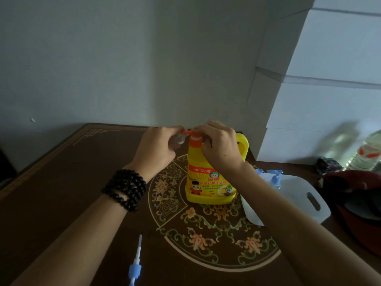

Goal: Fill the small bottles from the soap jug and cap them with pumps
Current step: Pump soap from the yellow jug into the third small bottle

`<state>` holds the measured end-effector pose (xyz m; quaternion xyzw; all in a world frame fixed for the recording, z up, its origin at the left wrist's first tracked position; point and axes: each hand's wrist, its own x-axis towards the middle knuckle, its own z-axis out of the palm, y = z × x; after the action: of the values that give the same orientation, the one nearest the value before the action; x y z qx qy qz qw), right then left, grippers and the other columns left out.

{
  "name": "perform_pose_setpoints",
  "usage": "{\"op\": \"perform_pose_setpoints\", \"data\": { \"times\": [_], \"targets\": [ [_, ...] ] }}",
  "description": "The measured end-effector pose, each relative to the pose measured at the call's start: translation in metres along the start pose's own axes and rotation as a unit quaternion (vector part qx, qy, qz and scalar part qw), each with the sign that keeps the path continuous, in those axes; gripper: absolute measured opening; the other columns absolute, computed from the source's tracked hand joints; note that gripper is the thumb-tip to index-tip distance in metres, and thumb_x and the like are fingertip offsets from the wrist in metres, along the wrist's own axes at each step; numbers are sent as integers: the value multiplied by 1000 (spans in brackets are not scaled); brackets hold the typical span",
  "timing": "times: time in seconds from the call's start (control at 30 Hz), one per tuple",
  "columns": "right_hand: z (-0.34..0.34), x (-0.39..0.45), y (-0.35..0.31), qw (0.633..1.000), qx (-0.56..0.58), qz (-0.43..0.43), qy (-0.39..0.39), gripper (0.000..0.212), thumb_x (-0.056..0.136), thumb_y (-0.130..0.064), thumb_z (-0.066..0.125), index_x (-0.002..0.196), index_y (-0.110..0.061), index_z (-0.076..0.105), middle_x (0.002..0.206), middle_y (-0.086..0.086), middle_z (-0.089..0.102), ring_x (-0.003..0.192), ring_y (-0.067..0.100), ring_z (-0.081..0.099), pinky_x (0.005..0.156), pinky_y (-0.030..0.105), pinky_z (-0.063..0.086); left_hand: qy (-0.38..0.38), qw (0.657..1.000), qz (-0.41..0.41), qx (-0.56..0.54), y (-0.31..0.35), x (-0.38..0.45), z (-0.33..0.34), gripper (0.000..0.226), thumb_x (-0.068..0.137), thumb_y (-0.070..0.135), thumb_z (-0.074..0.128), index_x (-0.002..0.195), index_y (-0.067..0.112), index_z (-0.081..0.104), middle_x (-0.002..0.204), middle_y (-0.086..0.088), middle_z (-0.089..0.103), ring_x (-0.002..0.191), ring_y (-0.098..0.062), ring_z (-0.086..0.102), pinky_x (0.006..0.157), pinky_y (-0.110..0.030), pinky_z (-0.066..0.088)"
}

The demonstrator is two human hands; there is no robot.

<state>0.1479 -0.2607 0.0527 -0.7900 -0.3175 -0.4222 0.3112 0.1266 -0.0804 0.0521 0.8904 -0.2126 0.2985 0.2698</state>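
The dim room has a plain pale grey-white wall (103,58) behind a dark brown wooden table (51,182) with a thin gold line border and a round floral medallion painted at its centre. To the right rises a stack of white rectangular boxes (329,79), catching brighter light.

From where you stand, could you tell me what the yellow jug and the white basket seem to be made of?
The jug looks like glossy moulded plastic: even yellow colour, a built-in handle loop, a printed label. The basket looks like thin, matte, slightly see-through plastic with a cut-out grip, though dim light leaves that open.
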Motion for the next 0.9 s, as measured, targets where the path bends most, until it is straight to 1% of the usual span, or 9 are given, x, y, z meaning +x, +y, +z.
{"op": "perform_pose_setpoints", "data": {
  "times": [0.17, 0.3, 0.43, 0.53, 0.67, 0.7, 0.77, 0.83, 0.9],
  "targets": [
    [-12, 7, -5, 1000, 1, 9, -8, 46, 78, -16, 35, 91, -4, 78, 88, 9, 74, 79, 24, 69, 70, 33, 56, -11, 1000, -12, 1, 6, 6, -10, 24, 88, 3, 69, 102, 22, 74, 89, 5, 78, 87, -14, 74, 77, -36, 60],
    [-20, 19, -6, 1000, 1, -4, -22, 51, 74, -17, 31, 90, -3, 78, 88, 10, 74, 79, 25, 69, 70, 33, 56, -18, 1000, -13, 20, 11, 14, -19, 28, 86, 3, 70, 105, 23, 74, 90, 2, 78, 88, -18, 73, 75, -29, 56],
    [-16, 15, -4, 1000, -3, -13, -3, 49, 77, -16, 33, 94, -3, 78, 92, 10, 75, 83, 26, 70, 74, 32, 58, -13, 1000, -18, 4, 9, 11, -17, 27, 88, 5, 70, 108, 22, 74, 91, 3, 79, 88, -17, 74, 78, -32, 59],
    [-9, 12, -2, 1000, -4, -8, 12, 45, 78, -13, 36, 91, -2, 77, 90, 11, 74, 82, 26, 70, 72, 32, 57, -5, 1000, -20, 16, 7, 9, -12, 26, 87, 4, 70, 106, 22, 75, 90, 4, 79, 85, -13, 73, 74, -23, 56],
    [-3, 0, 1, 1000, -4, -20, 9, 43, 78, -8, 36, 89, -3, 78, 90, 10, 75, 83, 26, 70, 73, 31, 56, -9, 1000, -14, 12, 4, -1, -2, 29, 85, 3, 72, 108, 22, 74, 96, 6, 78, 92, -12, 73, 80, -32, 60],
    [-2, -1, 2, 1000, -2, -19, 8, 43, 77, -7, 36, 89, -3, 78, 89, 10, 75, 83, 26, 70, 73, 31, 55, -11, 1000, -13, 13, 4, -2, -1, 30, 85, 4, 73, 109, 22, 74, 97, 6, 78, 93, -12, 73, 80, -30, 60],
    [-2, 0, 2, 1000, -4, -13, 1, 44, 77, -7, 36, 90, -4, 78, 89, 9, 75, 83, 25, 69, 74, 30, 55, -20, 1000, -15, 17, 4, -1, -2, 28, 85, 3, 72, 106, 22, 74, 94, 6, 78, 91, -12, 73, 75, -17, 56],
    [-6, 2, -2, 1000, -12, -13, -4, 45, 80, -11, 36, 92, -3, 78, 91, 10, 75, 85, 25, 69, 75, 31, 55, -28, 999, -26, 16, 7, 3, -8, 28, 85, 0, 71, 105, 20, 75, 91, 5, 78, 88, -11, 73, 68, 1, 43],
    [-12, 10, -4, 1000, -14, -25, -4, 46, 82, -18, 36, 91, -1, 77, 90, 11, 74, 83, 28, 69, 73, 32, 56, -23, 999, -31, 11, 9, 10, -15, 30, 86, 0, 71, 106, 21, 76, 92, 6, 79, 90, -11, 73, 72, -2, 46]
  ]
}}
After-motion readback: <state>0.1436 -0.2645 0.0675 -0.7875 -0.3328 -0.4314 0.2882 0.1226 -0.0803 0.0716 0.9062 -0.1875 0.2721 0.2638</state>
